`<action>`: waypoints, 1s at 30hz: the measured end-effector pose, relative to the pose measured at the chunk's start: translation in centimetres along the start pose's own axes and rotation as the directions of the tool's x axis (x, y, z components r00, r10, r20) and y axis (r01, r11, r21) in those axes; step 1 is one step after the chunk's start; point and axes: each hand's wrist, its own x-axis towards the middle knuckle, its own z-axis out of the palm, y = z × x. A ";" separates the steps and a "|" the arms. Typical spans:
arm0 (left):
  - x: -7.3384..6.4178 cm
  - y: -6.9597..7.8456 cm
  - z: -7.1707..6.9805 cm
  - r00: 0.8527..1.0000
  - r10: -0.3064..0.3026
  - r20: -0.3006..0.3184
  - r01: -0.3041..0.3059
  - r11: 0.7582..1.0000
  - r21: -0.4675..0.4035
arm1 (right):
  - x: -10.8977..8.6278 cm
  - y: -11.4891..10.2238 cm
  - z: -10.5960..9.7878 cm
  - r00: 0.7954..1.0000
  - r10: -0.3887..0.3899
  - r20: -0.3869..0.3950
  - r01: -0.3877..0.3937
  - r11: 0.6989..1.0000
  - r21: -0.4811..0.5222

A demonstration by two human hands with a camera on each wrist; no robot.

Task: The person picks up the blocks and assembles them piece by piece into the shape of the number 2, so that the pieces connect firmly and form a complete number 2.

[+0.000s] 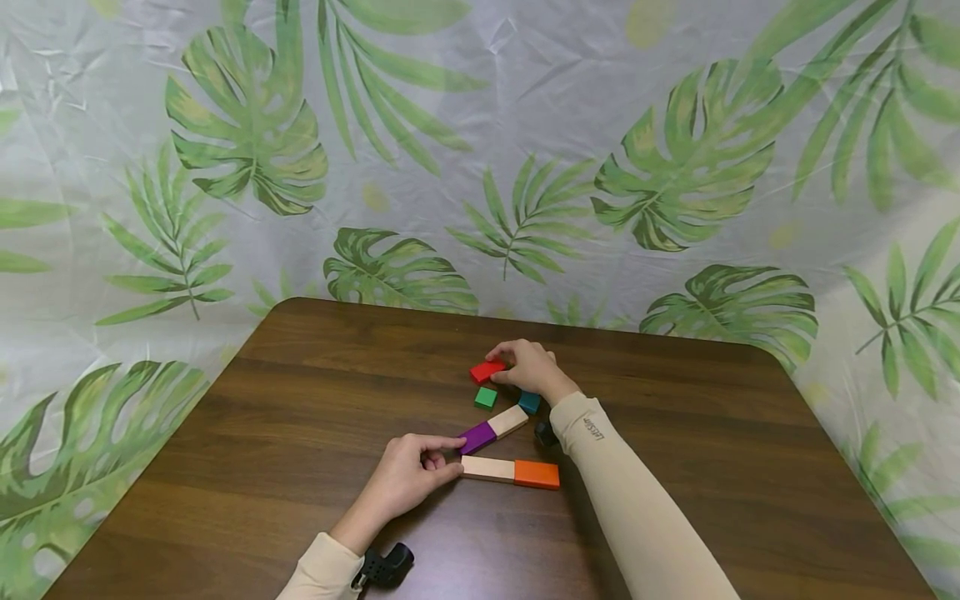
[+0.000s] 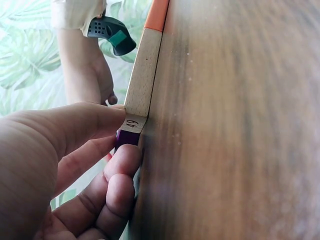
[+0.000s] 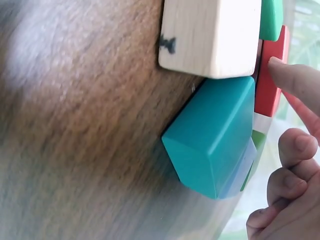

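My left hand (image 1: 407, 473) rests at the left ends of two rows of blocks. Its index finger touches a purple block (image 1: 477, 437), and its thumb lies at the end of a plain wooden block (image 1: 488, 468) marked with a number in the left wrist view. An orange block (image 1: 537, 474) continues that lower row. Another plain block (image 1: 508, 422) extends the purple one, slanting up toward a teal block (image 3: 207, 135). Farther back, my right hand (image 1: 527, 367) pinches a red block (image 1: 487, 371) between thumb and index finger. A green block (image 1: 485, 398) sits just in front of it.
The blocks lie around the middle of a dark brown wooden table (image 1: 300, 400) with rounded back corners. Behind it hangs a leaf-patterned cloth (image 1: 480, 167). Each wrist carries a black camera; the left one (image 1: 386, 567) is close over the tabletop.
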 end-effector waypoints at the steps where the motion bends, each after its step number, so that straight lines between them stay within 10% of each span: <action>1: 0.0 0.0 0.0 1.000 -0.001 0.001 0.001 1.000 -0.003 | 0.0 -0.1 0.0 1.000 0.002 -0.004 -0.002 1.000 -0.003; 30: 0.0 0.0 0.0 1.000 -0.010 0.006 0.011 1.000 -0.019 | -0.1 1.3 -0.4 0.998 0.058 -0.021 -0.057 0.997 0.054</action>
